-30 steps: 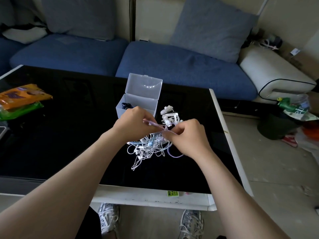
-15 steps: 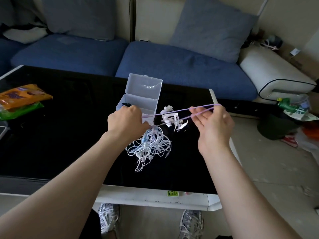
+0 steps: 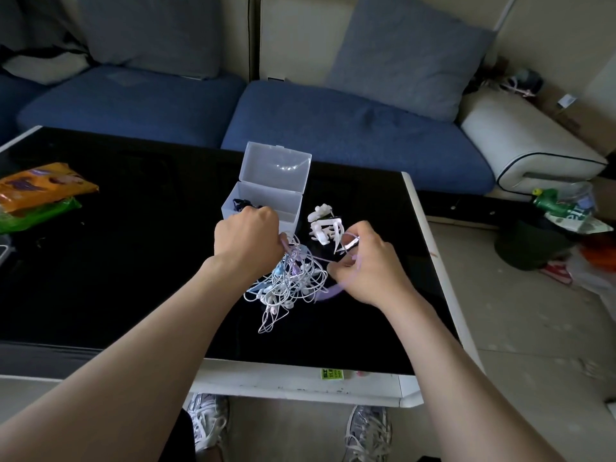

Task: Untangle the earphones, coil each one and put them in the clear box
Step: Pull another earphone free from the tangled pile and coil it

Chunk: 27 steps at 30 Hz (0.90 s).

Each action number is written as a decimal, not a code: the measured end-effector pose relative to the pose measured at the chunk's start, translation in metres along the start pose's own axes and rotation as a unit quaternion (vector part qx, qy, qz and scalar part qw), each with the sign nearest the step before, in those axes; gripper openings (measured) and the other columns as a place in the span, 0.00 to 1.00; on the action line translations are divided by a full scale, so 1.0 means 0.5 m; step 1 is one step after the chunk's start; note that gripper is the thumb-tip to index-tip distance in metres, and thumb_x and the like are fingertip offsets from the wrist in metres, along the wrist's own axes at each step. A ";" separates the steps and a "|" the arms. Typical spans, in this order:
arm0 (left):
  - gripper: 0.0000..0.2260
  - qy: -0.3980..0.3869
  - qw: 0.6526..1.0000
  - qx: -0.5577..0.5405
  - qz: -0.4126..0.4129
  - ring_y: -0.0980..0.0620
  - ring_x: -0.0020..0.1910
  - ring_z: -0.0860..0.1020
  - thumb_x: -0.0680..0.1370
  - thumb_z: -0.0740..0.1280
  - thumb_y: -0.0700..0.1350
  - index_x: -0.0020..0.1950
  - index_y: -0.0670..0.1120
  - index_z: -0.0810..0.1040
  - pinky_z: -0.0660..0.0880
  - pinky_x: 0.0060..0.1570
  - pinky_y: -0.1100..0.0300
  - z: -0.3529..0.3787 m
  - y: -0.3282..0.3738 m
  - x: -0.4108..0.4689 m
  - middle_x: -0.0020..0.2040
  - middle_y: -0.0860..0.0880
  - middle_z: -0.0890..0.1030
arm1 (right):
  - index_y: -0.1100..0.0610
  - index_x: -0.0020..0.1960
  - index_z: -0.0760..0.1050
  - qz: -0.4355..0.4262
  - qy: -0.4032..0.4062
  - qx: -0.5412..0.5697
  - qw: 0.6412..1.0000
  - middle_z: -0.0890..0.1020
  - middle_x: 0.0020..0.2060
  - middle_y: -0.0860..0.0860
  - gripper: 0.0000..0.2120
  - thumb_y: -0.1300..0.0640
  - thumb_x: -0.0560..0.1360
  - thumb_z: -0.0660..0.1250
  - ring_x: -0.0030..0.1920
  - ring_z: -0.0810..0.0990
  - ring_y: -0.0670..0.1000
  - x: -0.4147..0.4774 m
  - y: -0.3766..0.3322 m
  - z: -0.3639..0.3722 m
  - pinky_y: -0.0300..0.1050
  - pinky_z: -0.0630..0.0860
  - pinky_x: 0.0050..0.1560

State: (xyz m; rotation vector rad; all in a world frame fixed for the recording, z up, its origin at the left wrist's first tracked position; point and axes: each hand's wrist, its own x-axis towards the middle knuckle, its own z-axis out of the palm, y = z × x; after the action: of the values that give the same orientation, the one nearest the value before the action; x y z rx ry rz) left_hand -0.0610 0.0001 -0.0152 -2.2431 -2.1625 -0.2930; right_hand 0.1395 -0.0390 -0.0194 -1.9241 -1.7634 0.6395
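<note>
Now that the right hand [image 3: 370, 265] has come back from above the table's right edge to the pile, the purple cord [image 3: 328, 290] no longer runs taut between the hands; it hangs slack in a blurred loop just under that hand. This suggests that one length of the cord is drawn free and a turn of the coil is being laid, so the step in hand is probably the coiling of a single earphone, with most of the task left. The pile of earphones [image 3: 286, 281] lies on the table [image 3: 133, 261] right of the middle, still knotted, white and pale blue cords together. The clear box [image 3: 266, 201] stands just behind it toward the far edge, lid upright, with one dark item [image 3: 241, 205] inside. Some white pieces [image 3: 325, 228] lie beside the box on its right. The left hand [image 3: 248, 238] is held knuckles up in front of the box, fingers curled tight, pinching the purple cord at the top of the pile. The right hand is turned palm inward, fingers curled round the slack cord.
</note>
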 end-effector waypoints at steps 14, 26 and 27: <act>0.20 -0.003 1.000 0.007 0.003 0.38 0.47 0.82 0.82 0.66 0.63 0.51 0.46 0.80 0.71 0.40 0.52 -0.007 -0.014 0.002 0.50 0.44 0.82 | 0.52 0.52 0.68 0.113 0.275 0.397 0.868 0.87 0.35 0.52 0.10 0.63 0.84 0.52 0.40 0.86 0.51 0.018 -0.013 -0.031 0.41 0.78 0.45; 0.13 0.014 0.999 -0.009 -0.029 0.40 0.46 0.82 0.85 0.64 0.57 0.52 0.47 0.75 0.70 0.38 0.53 -0.003 -0.006 -0.001 0.51 0.46 0.81 | 0.55 0.45 0.76 0.179 0.094 0.432 0.879 0.83 0.40 0.57 0.07 0.57 0.79 0.62 0.24 0.66 0.48 0.023 -0.023 -0.052 0.41 0.61 0.27; 0.13 0.017 0.999 -0.017 -0.026 0.40 0.43 0.80 0.85 0.64 0.56 0.51 0.47 0.74 0.70 0.38 0.53 -0.003 -0.005 -0.001 0.51 0.46 0.81 | 0.53 0.44 0.80 0.147 0.066 0.334 0.929 0.86 0.40 0.56 0.07 0.54 0.77 0.65 0.27 0.71 0.48 0.019 -0.023 -0.045 0.42 0.66 0.31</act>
State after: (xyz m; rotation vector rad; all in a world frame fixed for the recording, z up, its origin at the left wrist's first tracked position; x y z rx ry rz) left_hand -0.0637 -0.0003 -0.0139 -2.1848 -2.2179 -0.3706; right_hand 0.1447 -0.0290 0.0050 -1.6855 -0.9871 1.0271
